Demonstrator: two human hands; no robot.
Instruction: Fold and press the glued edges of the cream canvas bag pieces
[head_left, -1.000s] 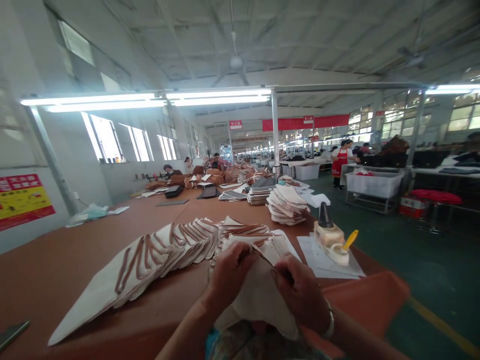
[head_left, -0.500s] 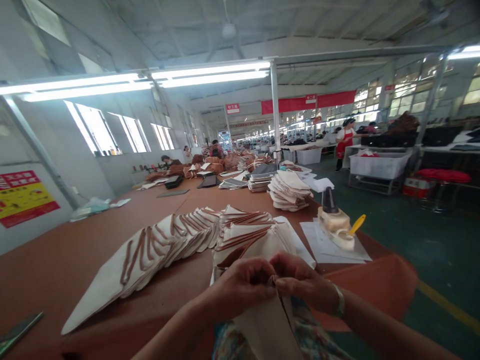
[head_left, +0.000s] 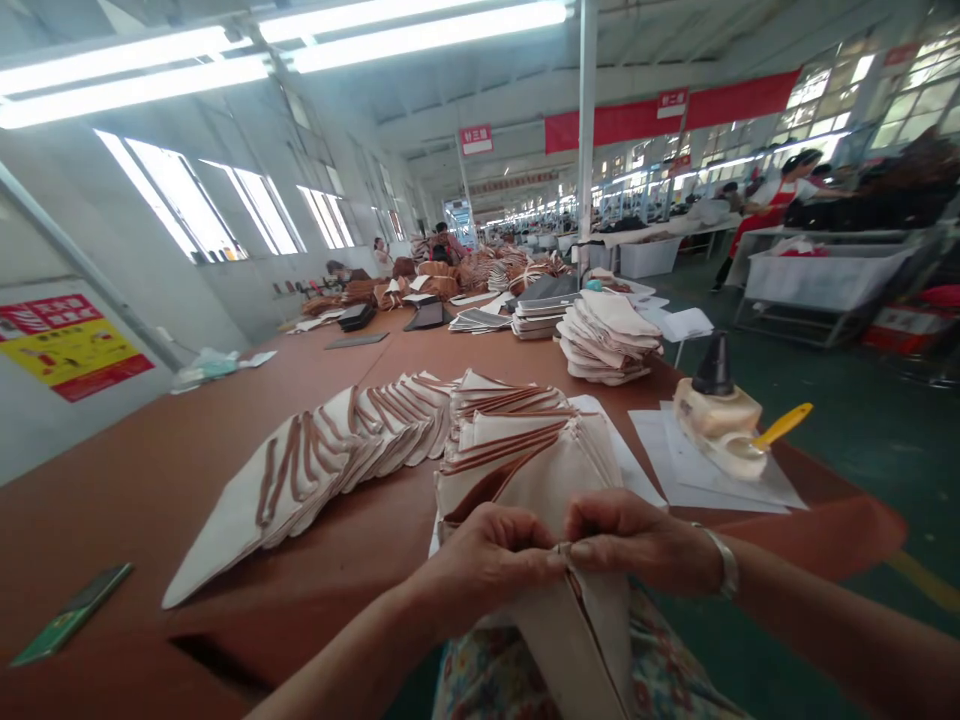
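Note:
Both my hands pinch one cream fabric piece (head_left: 564, 640) with a brown-edged slit, at its top end, over my lap. My left hand (head_left: 499, 560) grips the left edge between thumb and fingers. Close against it, my right hand (head_left: 637, 545), with a bracelet on the wrist, pinches the right edge. The fingertips nearly meet and partly hide the cloth between them. Just beyond my hands lies a stack of cream pieces with brown edges (head_left: 517, 430). To its left a fanned row of similar pieces (head_left: 300, 470) spreads over the brown table (head_left: 352, 590).
At the right, a glue container with a black nozzle (head_left: 716, 375) and a yellow-handled brush (head_left: 780, 427) rest on white sheets (head_left: 660, 450). A cream stack (head_left: 607, 335) stands behind. A green flat object (head_left: 75, 610) lies at left. A person in a red apron (head_left: 769, 205) stands far right.
The view has tilted down and turned slightly, so the table things sit higher in the picture. My hands keep their pinch on the fabric piece, with little change between them.

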